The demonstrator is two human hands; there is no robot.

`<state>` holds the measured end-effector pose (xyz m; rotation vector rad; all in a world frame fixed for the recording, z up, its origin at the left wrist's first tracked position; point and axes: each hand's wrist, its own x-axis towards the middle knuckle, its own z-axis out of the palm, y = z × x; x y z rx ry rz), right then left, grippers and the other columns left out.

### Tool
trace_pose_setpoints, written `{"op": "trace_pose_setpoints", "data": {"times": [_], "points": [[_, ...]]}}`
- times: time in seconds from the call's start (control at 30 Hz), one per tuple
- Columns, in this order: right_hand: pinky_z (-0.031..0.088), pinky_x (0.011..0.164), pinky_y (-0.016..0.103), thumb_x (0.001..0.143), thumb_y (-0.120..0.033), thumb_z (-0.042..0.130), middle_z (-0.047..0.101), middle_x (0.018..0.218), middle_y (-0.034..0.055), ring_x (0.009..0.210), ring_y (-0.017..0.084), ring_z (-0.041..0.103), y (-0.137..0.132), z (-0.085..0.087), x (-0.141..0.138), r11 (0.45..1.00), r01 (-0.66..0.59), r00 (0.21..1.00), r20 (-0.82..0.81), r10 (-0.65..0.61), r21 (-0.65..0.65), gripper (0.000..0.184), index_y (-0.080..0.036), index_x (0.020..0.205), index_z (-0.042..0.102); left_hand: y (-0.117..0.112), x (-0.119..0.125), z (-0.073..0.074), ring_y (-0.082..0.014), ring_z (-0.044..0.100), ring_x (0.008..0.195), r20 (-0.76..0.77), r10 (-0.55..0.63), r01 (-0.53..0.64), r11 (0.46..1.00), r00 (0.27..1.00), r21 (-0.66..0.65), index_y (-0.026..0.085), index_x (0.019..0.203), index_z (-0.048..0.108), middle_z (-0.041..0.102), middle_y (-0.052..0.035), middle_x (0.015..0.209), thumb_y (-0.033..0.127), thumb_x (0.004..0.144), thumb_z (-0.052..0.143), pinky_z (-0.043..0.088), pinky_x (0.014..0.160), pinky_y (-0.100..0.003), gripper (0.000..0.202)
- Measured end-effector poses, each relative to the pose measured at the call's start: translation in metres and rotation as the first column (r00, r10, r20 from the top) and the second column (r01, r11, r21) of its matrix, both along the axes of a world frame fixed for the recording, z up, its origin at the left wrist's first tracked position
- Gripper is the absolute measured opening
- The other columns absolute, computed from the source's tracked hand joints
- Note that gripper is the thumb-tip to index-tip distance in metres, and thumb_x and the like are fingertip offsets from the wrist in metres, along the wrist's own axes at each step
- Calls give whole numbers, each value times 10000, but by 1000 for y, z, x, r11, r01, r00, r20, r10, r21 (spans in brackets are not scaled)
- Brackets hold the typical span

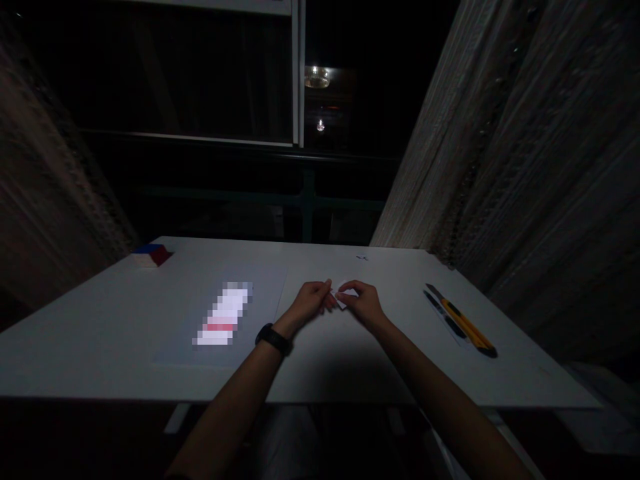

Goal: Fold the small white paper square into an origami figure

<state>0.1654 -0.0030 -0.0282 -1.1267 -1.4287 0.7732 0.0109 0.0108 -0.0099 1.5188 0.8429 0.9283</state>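
Over the middle of the white table (310,380), my two hands meet at a small piece of white paper (342,304). My right hand (365,303) pinches it between thumb and fingers. My left hand (309,301), with a black watch on the wrist, is closed at the paper's left edge; its fingertips are partly hidden. Dim light leaves any marks on the paper unreadable. Beyond the hands lies a small scrap with dark marks (362,257).
On the left, a lit phone with a blurred screen (225,313) rests on a large pale sheet (175,350). A blue, red and white block (151,255) sits at the far left. To the right lie a yellow utility knife (465,323) and a dark pen-like tool (444,315). Curtains (425,147) flank a dark window.
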Motion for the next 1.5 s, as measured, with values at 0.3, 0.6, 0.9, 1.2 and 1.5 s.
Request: {"op": "trace_pose_setpoints", "data": {"times": [0.3, 0.6, 0.9, 1.2, 1.5], "points": [[439, 596, 295, 573, -335, 684, 635, 672, 24, 644, 167, 567, 2, -1, 0, 999, 25, 999, 43, -26, 29, 203, -163, 671, 641, 2, -1, -4, -69, 426, 401, -94, 18, -14, 999, 995, 43, 111, 645, 570, 559, -22, 500, 520, 740, 460, 302, 423, -205, 434], [446, 666, 310, 585, -330, 679, 638, 702, 23, 696, 170, 571, 1, 1, -2, 999, -9, 1000, 13, 8, 38, 201, -168, 698, 642, -4, -3, -4, -108, 465, 559, -304, 211, -47, 882, 929, 469, 162, 680, 510, 521, 2, 581, 393, 835, 339, 324, 544, -225, 326], [474, 668, 300, 521, -293, 727, 591, 911, 40, 765, 169, 559, -4, 8, -4, 990, -138, 986, -91, 140, 30, 446, -191, 926, 571, -11, -1, 3, -130, 451, 599, -339, 351, -91, 800, 873, 593, 179, 716, 501, 515, -18, 639, 313, 851, 321, 306, 580, -252, 262], [459, 532, 256, 534, -320, 720, 602, 715, 8, 604, 133, 550, -8, 12, -5, 978, -197, 962, -206, 180, -64, 575, -185, 1053, 514, -11, -1, 3, -122, 448, 591, -315, 302, -64, 805, 900, 590, 175, 697, 500, 513, -12, 628, 317, 846, 333, 310, 575, -244, 265], [461, 524, 258, 506, -297, 734, 622, 692, -4, 575, 133, 563, -7, 9, -1, 958, -247, 935, -294, 197, -144, 607, -203, 1066, 520, -12, 0, 6, -125, 451, 596, -318, 235, -41, 857, 918, 513, 174, 693, 500, 503, -5, 618, 333, 841, 334, 311, 560, -237, 273]]}}
